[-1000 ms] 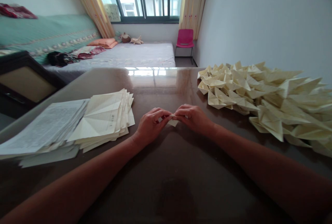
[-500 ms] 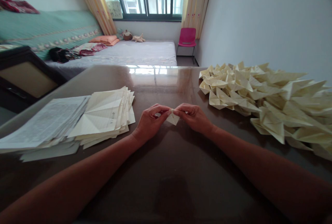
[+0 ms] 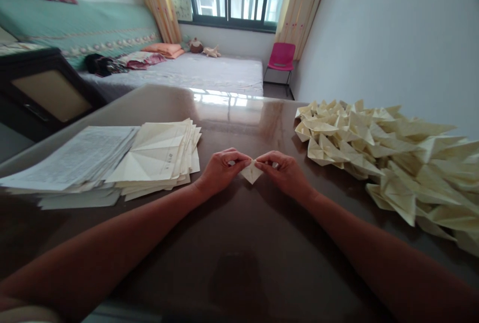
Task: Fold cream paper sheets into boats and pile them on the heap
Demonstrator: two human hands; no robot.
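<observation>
The left hand point(image 3: 223, 168) and the right hand point(image 3: 282, 169) pinched the far end of a small folded paper point(image 3: 252, 174) over the brown table point(image 3: 224, 243), between stacked cream sheets point(image 3: 153, 148) on the left and a heap of folded pieces point(image 3: 392, 156) on the right.

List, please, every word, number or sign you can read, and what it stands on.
Nothing is legible.
White sheet: dense print, too small to read.
Creased sheet: a few dark characters, too blurred.
Held paper: faint dark mark, unclear.
Pale panel: faint marks, too blurred.
</observation>
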